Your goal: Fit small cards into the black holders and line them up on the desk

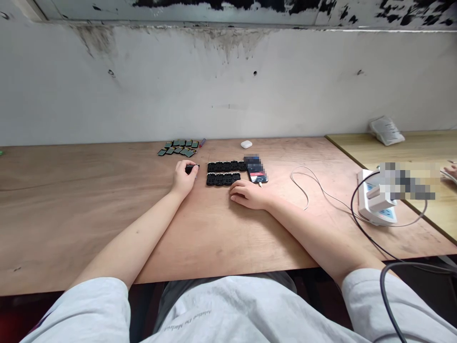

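Note:
My left hand (184, 180) is closed around a small black piece (192, 168), gripped between thumb and fingers just above the table. To its right, black plastic parts with cut-outs stand side by side in two rows, a back row (224, 166) and a front row (223, 179). My right hand (249, 194) rests on the table at the right end of the front row. Its fingers are loosely bent and apart, with nothing visible in them. Whether its fingertips touch the last part, I cannot tell.
Several green circuit boards (178, 150) lie at the back left by a small screwdriver (202, 142). A phone (255, 169) with a white cable (317, 183) sits beside the rows. A white case (246, 144), power strip (364, 197) and plastic bag (387, 131) are farther right. Another person's hand (452, 171) shows.

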Available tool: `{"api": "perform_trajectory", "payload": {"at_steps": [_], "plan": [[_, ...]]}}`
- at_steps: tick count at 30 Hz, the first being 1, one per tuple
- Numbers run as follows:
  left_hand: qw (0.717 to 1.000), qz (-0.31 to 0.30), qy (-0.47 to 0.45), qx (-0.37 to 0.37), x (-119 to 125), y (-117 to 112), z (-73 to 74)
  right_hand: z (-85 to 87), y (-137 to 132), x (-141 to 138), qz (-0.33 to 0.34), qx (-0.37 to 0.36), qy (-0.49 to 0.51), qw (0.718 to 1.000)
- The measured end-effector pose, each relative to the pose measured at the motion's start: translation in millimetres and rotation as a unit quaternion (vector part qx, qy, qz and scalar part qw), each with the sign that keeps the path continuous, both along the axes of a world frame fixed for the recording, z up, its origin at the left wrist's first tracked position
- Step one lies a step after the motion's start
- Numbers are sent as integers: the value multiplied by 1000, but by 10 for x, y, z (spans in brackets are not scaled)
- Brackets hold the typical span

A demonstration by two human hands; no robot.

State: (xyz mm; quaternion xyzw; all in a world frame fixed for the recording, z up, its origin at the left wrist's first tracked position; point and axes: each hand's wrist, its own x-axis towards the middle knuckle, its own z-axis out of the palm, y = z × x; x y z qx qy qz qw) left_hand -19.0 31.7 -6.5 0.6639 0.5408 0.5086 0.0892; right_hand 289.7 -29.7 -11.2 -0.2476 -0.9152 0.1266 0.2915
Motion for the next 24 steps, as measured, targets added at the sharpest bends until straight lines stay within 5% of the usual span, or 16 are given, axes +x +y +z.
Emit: {"api": "perform_trajectory", "payload": {"at_steps": [9, 18, 24], "plan": [[999, 42, -1, -31, -21, 40, -46, 3, 3, -3, 0, 0, -1, 1000], [994, 57, 87, -20, 50, -50, 65, -7, 15, -5, 6, -4, -1, 1000], [990, 71, 89, -78, 57, -98, 69, -2, 12, -5, 9, -1, -3, 1000]]}}
